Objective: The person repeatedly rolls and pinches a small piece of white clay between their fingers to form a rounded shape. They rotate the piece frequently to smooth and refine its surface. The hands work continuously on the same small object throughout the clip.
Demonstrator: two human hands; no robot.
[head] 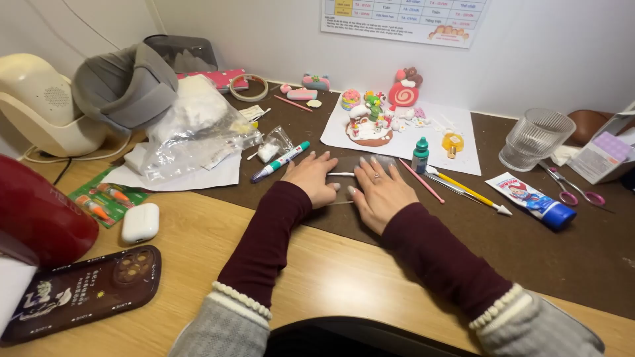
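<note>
Both hands are pressing flat, fingers spread, on a clear sheet (344, 177) lying on the desk (344, 277): left hand (314, 177) at 11 o'clock, right hand (378, 192) at 1. Nothing is being gripped. Beyond, at 12, clay figures (372, 122) are standing finished on white paper (463, 149), while the sheet is looking bare.

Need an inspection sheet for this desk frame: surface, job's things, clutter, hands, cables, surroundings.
Surface: wooden desk with a dark brown mat over the far part.
Job's things: clear flat sheet on the mat, under both hands; what lies beneath it cannot be told.
Clutter: clay figures on white paper, green marker, plastic bag, glass cup, scissors, tube, earbud case.
Hands: left hand and right hand flat, pressing the sheet, nothing gripped.
Cables: dark cable at the left edge.
Surroundings: white wall with a chart.
</note>
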